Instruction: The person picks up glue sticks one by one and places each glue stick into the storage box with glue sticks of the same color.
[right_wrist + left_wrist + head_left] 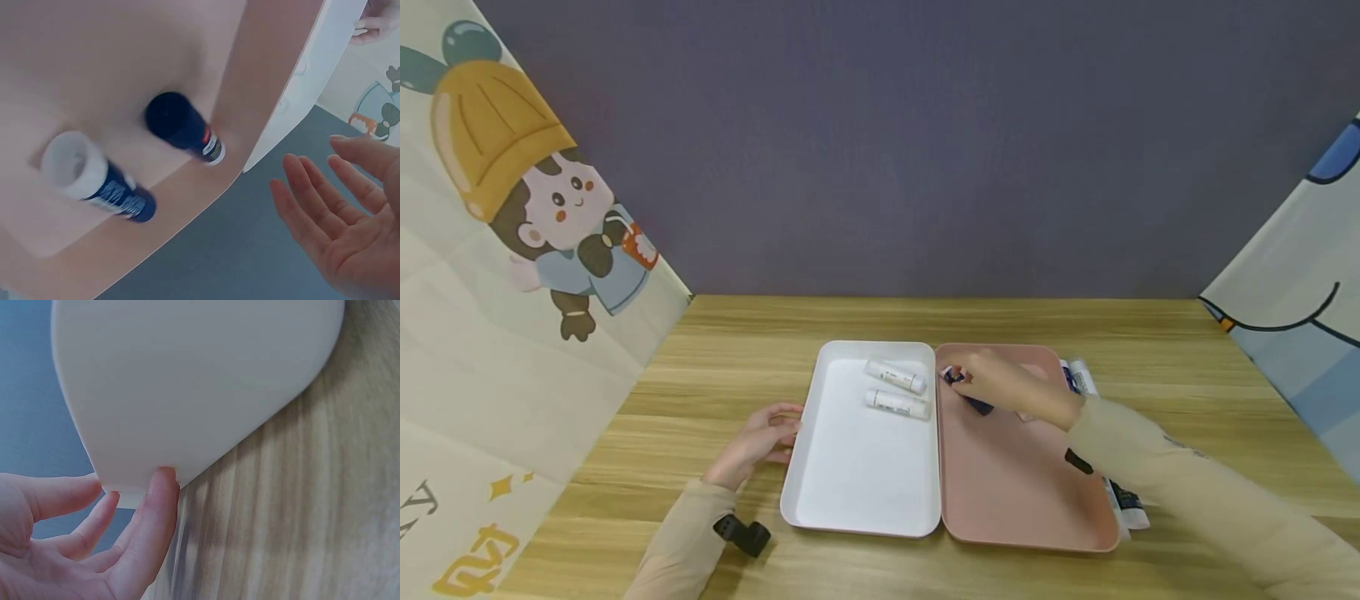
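Note:
My left hand point(758, 442) touches the left side of the white tray point(850, 500), and in the left wrist view its fingertips rest against the tray's outer wall. Two white cylindrical tubes point(898, 405) lie inside that tray. My right hand point(981, 377) is over the far left part of the pink tray point(1022, 492), near a dark blue tube point(178, 125) with a white end. In the right wrist view the hand's fingers are spread loosely, apart from the tubes. Beside the dark tube lies a blue tube point(119, 194) with a whitish, translucent end, mostly hidden in the head view.
Both trays stand side by side on a wooden table point(737, 333). Past the pink tray's right edge are a white tube point(1082, 377) and a dark-labelled one point(1129, 502), partly covered by the right arm. A grey-blue wall point(887, 167) rises behind the table.

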`<state>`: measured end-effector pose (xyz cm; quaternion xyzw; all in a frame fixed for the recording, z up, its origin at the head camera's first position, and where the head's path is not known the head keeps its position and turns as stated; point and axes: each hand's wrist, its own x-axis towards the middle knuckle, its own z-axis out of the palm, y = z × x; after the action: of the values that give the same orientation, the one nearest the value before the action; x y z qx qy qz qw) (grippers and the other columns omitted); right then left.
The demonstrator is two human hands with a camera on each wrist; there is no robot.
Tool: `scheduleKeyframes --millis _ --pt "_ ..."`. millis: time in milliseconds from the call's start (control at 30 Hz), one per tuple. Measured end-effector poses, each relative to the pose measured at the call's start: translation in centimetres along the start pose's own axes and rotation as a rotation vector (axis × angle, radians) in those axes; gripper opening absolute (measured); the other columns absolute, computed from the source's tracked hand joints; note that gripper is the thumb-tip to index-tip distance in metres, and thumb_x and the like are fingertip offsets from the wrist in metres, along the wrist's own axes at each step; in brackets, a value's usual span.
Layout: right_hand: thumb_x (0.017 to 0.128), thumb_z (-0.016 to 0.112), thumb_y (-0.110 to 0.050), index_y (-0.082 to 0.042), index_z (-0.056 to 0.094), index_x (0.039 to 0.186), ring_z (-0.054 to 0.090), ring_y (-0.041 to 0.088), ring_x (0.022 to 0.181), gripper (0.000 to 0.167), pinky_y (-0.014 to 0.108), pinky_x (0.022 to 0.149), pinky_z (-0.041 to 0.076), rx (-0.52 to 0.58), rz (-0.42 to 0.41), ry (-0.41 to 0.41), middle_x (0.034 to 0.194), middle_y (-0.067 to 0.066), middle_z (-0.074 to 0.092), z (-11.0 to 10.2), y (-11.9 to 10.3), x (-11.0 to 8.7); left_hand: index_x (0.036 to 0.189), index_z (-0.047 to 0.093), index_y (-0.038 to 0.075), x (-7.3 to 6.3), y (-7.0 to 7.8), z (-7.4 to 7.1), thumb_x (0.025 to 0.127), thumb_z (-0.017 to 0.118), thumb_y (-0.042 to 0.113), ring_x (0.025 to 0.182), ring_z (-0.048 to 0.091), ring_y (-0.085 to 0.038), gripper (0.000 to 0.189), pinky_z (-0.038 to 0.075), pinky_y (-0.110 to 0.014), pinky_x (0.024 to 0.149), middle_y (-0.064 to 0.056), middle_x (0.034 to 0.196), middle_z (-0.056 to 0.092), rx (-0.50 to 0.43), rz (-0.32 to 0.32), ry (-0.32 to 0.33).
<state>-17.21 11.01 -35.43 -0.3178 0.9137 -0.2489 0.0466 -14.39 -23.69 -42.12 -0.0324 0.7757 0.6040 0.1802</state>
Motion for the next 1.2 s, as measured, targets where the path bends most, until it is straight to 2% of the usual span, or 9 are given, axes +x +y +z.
scheduleKeyframes --millis 67,200,333,567,767,1033,1200 --pt "0.081 0.059 0.0 -0.006 0.055 0.112 0.057 0.015 0.074 0.033 0.025 0.061 0.047 -0.008 0.021 0.007 0.089 0.009 0.06 -0.2 0.3 -0.3 0.123 0.041 -0.003 0.0 0.0 0.0 0.09 0.048 0.008 0.076 0.06 -0.02 0.035 0.052 -0.037 0.065 -0.017 0.1 0.057 -0.001 0.0 0.001" --pt "0.082 0.057 0.0 0.0 0.054 0.117 0.058 0.016 0.073 0.035 0.024 0.058 0.046 0.002 0.071 0.029 0.089 0.012 0.06 -0.7 1.0 -1.2 0.123 0.041 -0.002 -0.1 0.1 0.0 0.09 0.048 0.008 0.077 0.06 -0.02 0.035 0.052 -0.037 0.066 -0.017 0.102 0.056 0.005 -0.002 0.001" --pt "0.082 0.057 -0.001 0.001 0.055 0.115 0.056 0.015 0.069 0.033 0.023 0.053 0.043 -0.032 0.088 0.054 0.092 0.014 0.06 -1.1 2.1 -1.9 0.123 0.041 -0.002 -0.1 0.1 0.1 0.09 0.047 0.008 0.078 0.059 -0.02 0.035 0.052 -0.037 0.066 -0.018 0.103 0.055 0.012 -0.006 0.005" --pt "0.086 0.054 -0.008 -0.006 0.056 0.116 0.057 0.018 0.08 0.03 0.031 0.063 0.048 -0.055 0.18 0.085 0.098 0.01 0.06 -1.8 3.7 -3.4 0.123 0.041 -0.003 0.0 0.1 0.2 0.09 0.047 0.008 0.078 0.059 -0.02 0.035 0.052 -0.038 0.066 -0.018 0.103 0.055 0.017 -0.004 0.01" --pt "0.083 0.057 -0.004 0.002 0.056 0.111 0.057 0.022 0.075 0.028 0.033 0.061 0.049 -0.061 0.157 0.149 0.09 0.013 0.061 -2.1 5.2 -4.3 0.123 0.041 -0.002 0.1 0.0 0.2 0.091 0.047 0.008 0.078 0.06 -0.021 0.034 0.052 -0.038 0.066 -0.018 0.103 0.055 0.013 -0.002 0.007" --pt "0.085 0.054 -0.004 0.005 0.053 0.114 0.057 0.028 0.079 0.03 0.034 0.058 0.049 -0.03 0.251 0.157 0.094 0.018 0.059 -3.0 7.0 -5.5 0.123 0.04 -0.002 0.2 -0.1 0.1 0.091 0.046 0.008 0.078 0.059 -0.02 0.034 0.052 -0.038 0.066 -0.018 0.103 0.055 0.013 -0.003 0.001" --pt "0.084 0.055 -0.004 0.006 0.054 0.112 0.058 0.031 0.078 0.029 0.037 0.059 0.049 -0.054 0.267 0.167 0.092 0.019 0.06 -3.4 7.9 -6.2 0.123 0.04 -0.002 0.3 -0.2 0.1 0.091 0.047 0.009 0.078 0.059 -0.02 0.035 0.052 -0.038 0.066 -0.018 0.104 0.055 0.016 -0.001 0.003"
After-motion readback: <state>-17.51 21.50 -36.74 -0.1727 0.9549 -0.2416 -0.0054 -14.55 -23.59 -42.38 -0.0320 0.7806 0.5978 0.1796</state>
